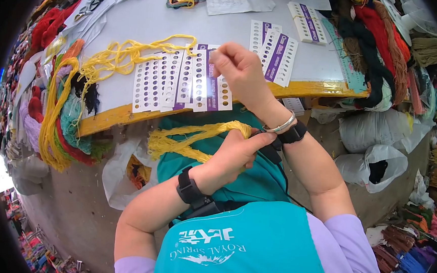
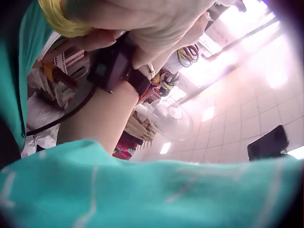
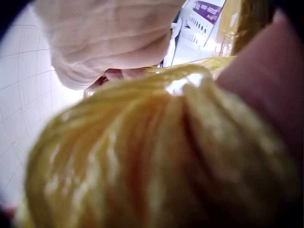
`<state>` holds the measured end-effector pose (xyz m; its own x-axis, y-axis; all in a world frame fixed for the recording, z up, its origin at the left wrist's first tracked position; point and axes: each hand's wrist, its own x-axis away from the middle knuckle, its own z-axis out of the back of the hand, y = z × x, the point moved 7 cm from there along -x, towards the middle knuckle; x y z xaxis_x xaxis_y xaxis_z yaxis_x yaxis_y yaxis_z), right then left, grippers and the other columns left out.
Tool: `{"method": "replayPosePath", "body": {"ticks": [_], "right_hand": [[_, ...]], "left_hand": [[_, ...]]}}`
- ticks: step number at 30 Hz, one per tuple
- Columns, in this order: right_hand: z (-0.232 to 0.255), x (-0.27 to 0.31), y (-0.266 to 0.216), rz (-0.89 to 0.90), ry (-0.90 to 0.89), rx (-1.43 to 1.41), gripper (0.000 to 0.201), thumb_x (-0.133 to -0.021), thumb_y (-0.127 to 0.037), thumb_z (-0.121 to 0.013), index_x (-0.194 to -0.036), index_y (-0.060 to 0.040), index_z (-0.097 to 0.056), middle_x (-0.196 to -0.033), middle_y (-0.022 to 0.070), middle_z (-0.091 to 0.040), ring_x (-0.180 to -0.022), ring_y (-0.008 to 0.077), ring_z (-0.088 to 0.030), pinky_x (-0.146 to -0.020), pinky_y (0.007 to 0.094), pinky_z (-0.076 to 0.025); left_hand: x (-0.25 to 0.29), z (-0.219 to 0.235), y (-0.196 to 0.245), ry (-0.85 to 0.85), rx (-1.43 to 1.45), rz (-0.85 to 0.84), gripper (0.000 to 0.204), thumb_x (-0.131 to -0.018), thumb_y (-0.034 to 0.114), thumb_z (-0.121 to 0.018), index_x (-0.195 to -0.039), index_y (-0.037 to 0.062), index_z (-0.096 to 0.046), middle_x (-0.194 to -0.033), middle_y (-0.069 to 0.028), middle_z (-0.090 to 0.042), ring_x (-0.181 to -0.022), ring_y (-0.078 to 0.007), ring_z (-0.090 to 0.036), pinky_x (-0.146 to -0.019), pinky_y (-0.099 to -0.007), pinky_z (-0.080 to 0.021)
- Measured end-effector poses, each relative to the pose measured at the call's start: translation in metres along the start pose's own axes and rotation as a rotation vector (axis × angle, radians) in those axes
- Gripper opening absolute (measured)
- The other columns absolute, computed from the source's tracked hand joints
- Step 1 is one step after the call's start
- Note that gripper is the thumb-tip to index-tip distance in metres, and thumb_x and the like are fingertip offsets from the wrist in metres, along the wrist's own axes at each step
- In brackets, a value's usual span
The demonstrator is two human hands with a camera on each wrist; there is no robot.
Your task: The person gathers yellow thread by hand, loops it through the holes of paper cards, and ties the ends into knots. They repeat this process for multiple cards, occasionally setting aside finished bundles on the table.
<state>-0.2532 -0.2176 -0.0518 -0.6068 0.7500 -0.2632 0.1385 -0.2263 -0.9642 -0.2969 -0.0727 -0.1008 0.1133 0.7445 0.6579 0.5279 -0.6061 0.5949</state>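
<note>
My left hand (image 1: 235,153) grips a skein of yellow thread (image 1: 190,137) over my lap, its thumb lying near the right wrist strap. The looped end of this yellow skein (image 3: 128,142) fills the front of the right wrist view. Raised over the table edge, my right hand (image 1: 240,72) has its fingers curled, close over a row of punched white-and-purple thread cards (image 1: 181,83). I cannot tell whether it pinches a strand. Loose yellow strands (image 1: 117,56) lie across the table, left of and behind the cards.
More punched cards (image 1: 277,54) lie at the table's right side, with a stack (image 1: 307,23) behind them. Coloured skeins hang over the table's left (image 1: 63,110) and right corners. Scissors (image 1: 91,6) lie on papers at back left. Plastic bags (image 1: 127,170) stand on the floor.
</note>
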Motion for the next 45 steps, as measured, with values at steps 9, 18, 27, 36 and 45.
{"method": "replayPosePath", "body": {"ticks": [9, 18, 27, 36, 45], "right_hand": [[0.002, -0.005, -0.024, 0.132, -0.061, 0.245, 0.018, -0.098, -0.018, -0.061, -0.090, -0.0016, -0.065, -0.068, 0.0002, -0.064, -0.059, 0.0038, -0.051, -0.052, 0.0211, -0.039], [0.005, -0.017, -0.018, 0.157, -0.038, 0.374, 0.018, -0.097, -0.018, -0.063, -0.091, -0.0019, -0.067, -0.066, 0.0011, -0.063, -0.057, 0.0049, -0.050, -0.052, 0.0226, -0.041], [-0.001, -0.019, -0.008, 0.060, 0.033, 0.025, 0.018, -0.097, -0.017, -0.061, -0.090, -0.0009, -0.066, -0.069, 0.0019, -0.063, -0.054, 0.0057, -0.050, -0.048, 0.0217, -0.039], [0.011, -0.008, 0.056, -0.688, 0.238, -1.283, 0.012, -0.099, -0.015, -0.057, -0.092, -0.0050, -0.060, -0.071, 0.0008, -0.054, -0.050, 0.0063, -0.035, -0.045, 0.0209, -0.030], [0.007, -0.008, 0.018, -0.407, 0.082, -0.591, 0.015, -0.099, -0.016, -0.058, -0.091, -0.0039, -0.063, -0.070, -0.0004, -0.056, -0.050, 0.0032, -0.037, -0.044, 0.0178, -0.028]], "left_hand": [[0.002, -0.002, 0.011, -0.150, 0.048, -0.044, 0.057, -0.086, 0.042, -0.075, -0.116, 0.0000, -0.051, -0.063, 0.0079, -0.035, -0.052, -0.0035, -0.028, -0.049, -0.0228, -0.024], [0.001, -0.002, 0.020, -0.108, -0.076, -0.143, 0.068, -0.084, 0.041, -0.079, -0.129, 0.0005, -0.047, -0.069, 0.0079, -0.041, -0.055, -0.0007, -0.034, -0.048, -0.0202, -0.027], [-0.004, 0.003, 0.001, -0.034, 0.142, -0.054, 0.028, -0.088, 0.035, -0.075, -0.090, 0.0132, -0.058, -0.065, 0.0091, -0.045, -0.051, -0.0017, -0.033, -0.048, -0.0207, -0.025], [-0.003, 0.005, 0.002, -0.036, 0.192, -0.123, 0.034, -0.086, 0.038, -0.077, -0.083, 0.0120, -0.055, -0.059, 0.0081, -0.038, -0.050, -0.0036, -0.029, -0.048, -0.0230, -0.024], [-0.002, 0.003, -0.002, -0.044, 0.121, -0.011, 0.031, -0.087, 0.040, -0.075, -0.085, 0.0143, -0.057, -0.064, 0.0085, -0.045, -0.051, -0.0013, -0.031, -0.047, -0.0203, -0.023]]}}
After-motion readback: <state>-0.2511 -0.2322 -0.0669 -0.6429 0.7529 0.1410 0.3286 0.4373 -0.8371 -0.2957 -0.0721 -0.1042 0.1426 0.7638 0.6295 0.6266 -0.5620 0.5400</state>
